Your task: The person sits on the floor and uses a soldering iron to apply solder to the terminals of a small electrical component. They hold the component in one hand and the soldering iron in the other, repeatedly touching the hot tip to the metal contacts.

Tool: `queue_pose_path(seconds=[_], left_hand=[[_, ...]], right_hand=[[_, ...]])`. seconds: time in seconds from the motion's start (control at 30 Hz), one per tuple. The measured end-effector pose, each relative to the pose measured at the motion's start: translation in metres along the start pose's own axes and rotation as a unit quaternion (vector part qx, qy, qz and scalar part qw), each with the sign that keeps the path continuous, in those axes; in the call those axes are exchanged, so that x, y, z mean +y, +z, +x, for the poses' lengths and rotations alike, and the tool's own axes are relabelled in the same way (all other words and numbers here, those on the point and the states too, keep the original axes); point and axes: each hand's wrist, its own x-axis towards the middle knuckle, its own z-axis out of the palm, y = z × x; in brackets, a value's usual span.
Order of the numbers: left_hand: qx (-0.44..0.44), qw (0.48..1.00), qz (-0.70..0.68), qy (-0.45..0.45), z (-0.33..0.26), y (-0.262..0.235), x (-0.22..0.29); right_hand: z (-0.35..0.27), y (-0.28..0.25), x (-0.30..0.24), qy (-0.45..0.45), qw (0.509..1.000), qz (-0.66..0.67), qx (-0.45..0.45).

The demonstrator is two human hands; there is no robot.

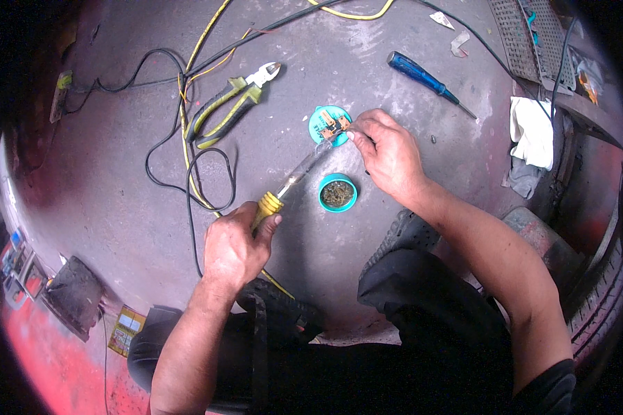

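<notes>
My left hand [234, 243] is wrapped round the yellow handle of a soldering iron [299, 171]. Its metal shaft slants up to the right, and its tip is beside a small orange-brown circuit board [333, 127]. That board lies on a round teal lid [321, 116] on the floor. From the right, my right hand [387, 149] reaches the board's edge with thumb and forefinger pinched together. What the pinch holds is too small to make out. Just below stands a round teal tin [355, 196] with crumbly brownish stuff inside.
Diagonal cutters [223, 111] with green-black handles lie at the left, near black and yellow cables [185, 138]. A blue screwdriver [422, 76] rests at the upper right. White cloth [531, 131] and a tyre [599, 304] are along the right side. My knees are close below.
</notes>
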Motion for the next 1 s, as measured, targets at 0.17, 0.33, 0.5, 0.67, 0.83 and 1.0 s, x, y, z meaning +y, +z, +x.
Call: queue_pose_path(seconds=[0.17,0.33,0.5,0.67,0.83,1.0], left_hand=[[-0.004,1.0,0.009,0.004,0.0011,-0.0003,0.0026],[0.006,1.0,-0.005,0.01,0.0,0.0034,-0.0024],[0.003,1.0,0.0,0.009,0.0014,0.005,-0.0022],[0.006,1.0,0.002,0.016,0.0009,0.0086,-0.006],[-0.012,1.0,0.001,-0.002,0.0023,0.0049,-0.0018],[0.0,1.0,0.002,0.012,0.0012,0.0051,-0.0048]], right_hand=[[-0.0009,-0.0009,0.001,0.001,1.0,0.0,0.004],[-0.0004,0.001,0.002,-0.005,1.0,0.002,0.007],[-0.0007,0.001,0.0029,0.008,1.0,0.005,-0.004],[-0.0006,0.0007,0.0013,0.005,1.0,-0.003,-0.002],[-0.0003,0.0,0.0014,0.008,1.0,-0.007,-0.009],[-0.0001,0.0002,0.0017,0.004,1.0,-0.004,-0.007]])
